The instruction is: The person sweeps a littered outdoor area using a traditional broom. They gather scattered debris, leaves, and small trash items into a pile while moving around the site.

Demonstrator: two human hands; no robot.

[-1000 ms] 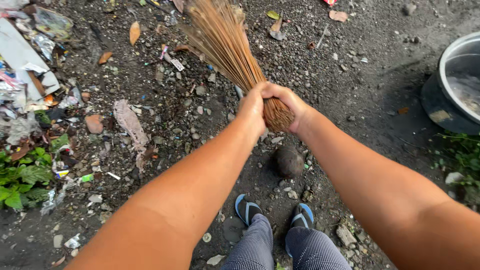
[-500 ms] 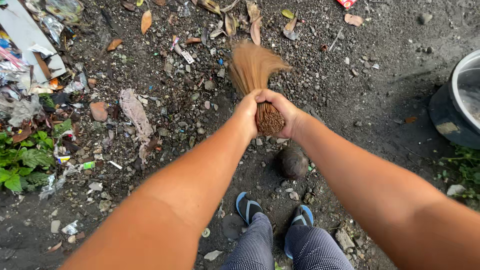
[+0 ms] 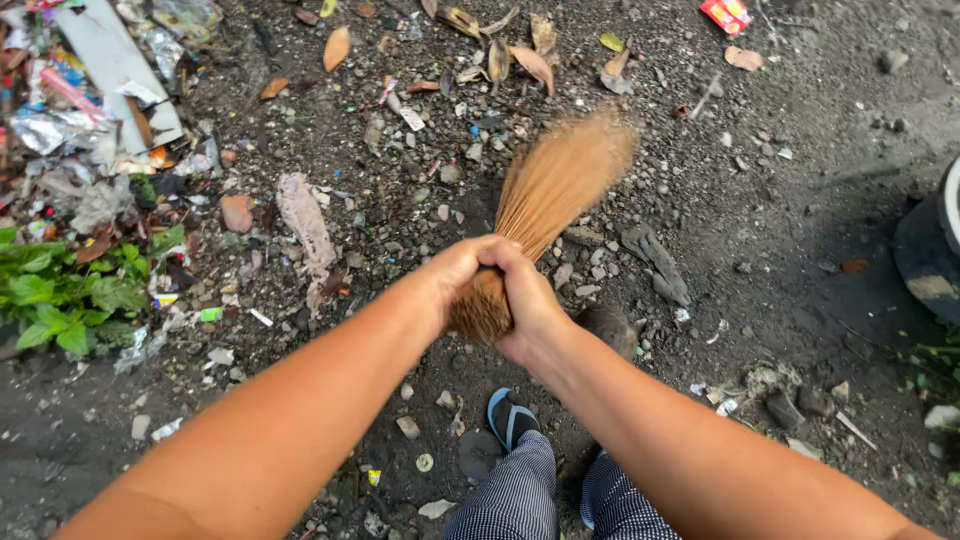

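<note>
Both hands clamped on a stick broom, bristle tips low over littered dirt ground [image 3: 800, 230].
Stick broom [image 3: 545, 205]: light bundle of stiff springy fibres, fanned out, tips blurred; best gripped at the tight bound base. Left hand [image 3: 455, 275] and right hand [image 3: 525, 305] wrap that base together, touching. Dry leaves [image 3: 520, 50] lie beyond the tips.

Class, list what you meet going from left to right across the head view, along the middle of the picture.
Green plant → pale crumpled scrap → left hand → right hand → flat grey stone → dark tub.
</note>
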